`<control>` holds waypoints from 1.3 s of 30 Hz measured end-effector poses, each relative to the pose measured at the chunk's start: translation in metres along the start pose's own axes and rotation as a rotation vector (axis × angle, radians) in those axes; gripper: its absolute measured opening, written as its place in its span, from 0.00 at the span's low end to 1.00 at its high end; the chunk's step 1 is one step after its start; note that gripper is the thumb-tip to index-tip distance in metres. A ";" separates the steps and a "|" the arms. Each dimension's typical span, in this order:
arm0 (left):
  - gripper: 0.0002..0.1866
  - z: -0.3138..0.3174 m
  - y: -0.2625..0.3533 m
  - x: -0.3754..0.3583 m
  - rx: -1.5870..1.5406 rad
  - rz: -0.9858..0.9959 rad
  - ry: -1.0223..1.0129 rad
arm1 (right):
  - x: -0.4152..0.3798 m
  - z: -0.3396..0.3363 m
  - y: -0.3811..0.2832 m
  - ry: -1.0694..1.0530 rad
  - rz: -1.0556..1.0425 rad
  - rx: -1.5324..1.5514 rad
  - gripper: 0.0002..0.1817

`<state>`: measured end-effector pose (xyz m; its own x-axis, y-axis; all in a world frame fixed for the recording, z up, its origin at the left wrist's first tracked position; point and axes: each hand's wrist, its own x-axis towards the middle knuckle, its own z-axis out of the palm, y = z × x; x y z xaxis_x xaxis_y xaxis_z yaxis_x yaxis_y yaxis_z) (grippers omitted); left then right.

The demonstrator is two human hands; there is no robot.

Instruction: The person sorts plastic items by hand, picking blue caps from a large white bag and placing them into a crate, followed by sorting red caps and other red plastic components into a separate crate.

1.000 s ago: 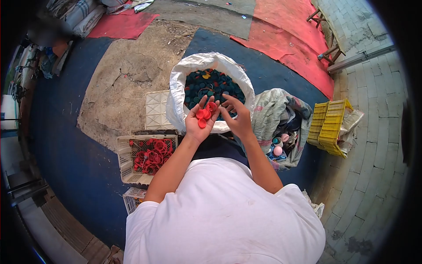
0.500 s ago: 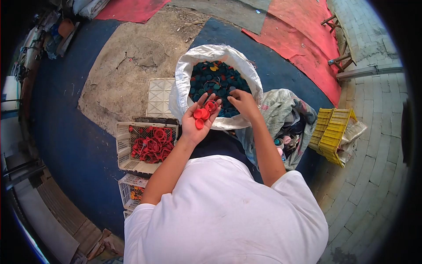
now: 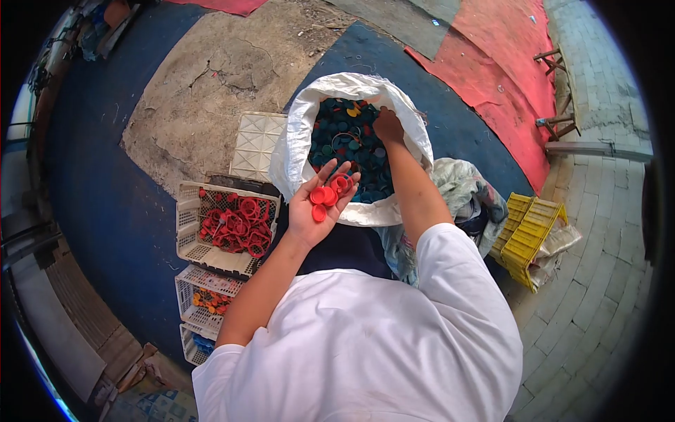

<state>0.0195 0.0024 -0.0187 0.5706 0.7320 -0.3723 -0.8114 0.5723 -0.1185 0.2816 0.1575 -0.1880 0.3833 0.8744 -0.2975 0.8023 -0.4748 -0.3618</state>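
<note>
My left hand (image 3: 320,207) is held palm up over the near rim of a white sack (image 3: 299,133), cupping several red bottle caps (image 3: 327,195). The sack is full of mostly dark blue and green caps (image 3: 344,141), with a few yellow and red ones. My right hand (image 3: 387,126) reaches deep into the sack, fingers down among the caps at its far side; what the fingers hold is hidden.
A white plastic crate (image 3: 188,239) of red caps and rings sits at my left, with two more crates (image 3: 193,309) nearer me. A white crate lid (image 3: 256,144) lies beside the sack. A cloth bag (image 3: 467,200) and stacked yellow crates (image 3: 531,228) are at right.
My right hand has moved away from my left palm and reached farther into the sack. My left hand has stayed put with the red caps.
</note>
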 end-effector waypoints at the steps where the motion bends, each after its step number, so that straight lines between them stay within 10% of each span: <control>1: 0.22 0.000 0.001 0.001 0.003 0.002 0.011 | 0.003 0.005 -0.001 0.015 0.010 -0.045 0.19; 21: 0.23 -0.002 0.004 0.003 -0.035 -0.002 0.000 | -0.031 -0.002 -0.001 0.320 -0.061 0.196 0.18; 28: 0.23 0.005 0.008 0.007 0.014 -0.022 -0.025 | -0.155 -0.045 -0.035 0.245 -0.175 1.088 0.22; 39: 0.23 0.012 0.001 0.012 0.094 -0.029 -0.073 | -0.268 -0.097 -0.093 0.435 -0.527 0.672 0.29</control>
<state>0.0269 0.0159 -0.0121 0.6037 0.7378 -0.3020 -0.7812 0.6230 -0.0398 0.1487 -0.0231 0.0115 0.2932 0.8882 0.3538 0.5416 0.1507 -0.8270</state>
